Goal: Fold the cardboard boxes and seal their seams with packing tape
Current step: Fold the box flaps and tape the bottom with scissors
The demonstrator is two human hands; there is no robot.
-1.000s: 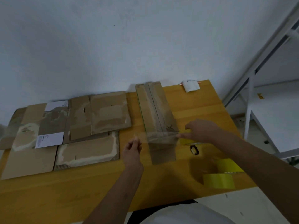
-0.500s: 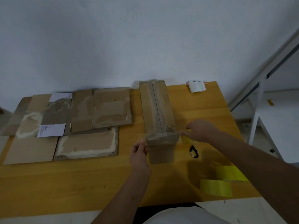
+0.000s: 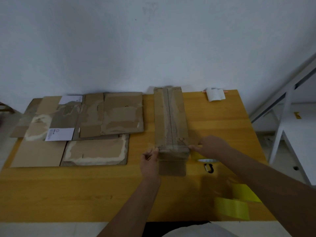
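Note:
A long narrow folded cardboard box (image 3: 170, 117) stands on the wooden table (image 3: 68, 194), its top seam running away from me. A strip of clear packing tape (image 3: 172, 148) lies across the box's near top edge. My left hand (image 3: 149, 162) pinches the tape's left end at the box's near left corner. My right hand (image 3: 211, 145) holds the tape's right end at the near right corner, with a yellow tape roll (image 3: 196, 155) partly hidden under it.
Several flattened cardboard boxes (image 3: 82, 129) cover the table's left half. Two more yellow tape rolls (image 3: 237, 204) sit at the near right edge, a small black tool (image 3: 209, 167) lies beside the box, a white object (image 3: 215, 94) at the far right corner. A white frame (image 3: 282, 127) stands right.
The tape strip, stretched in the air above the box a second ago, has come down onto the box's near edge. Both hands moved in against the box's corners.

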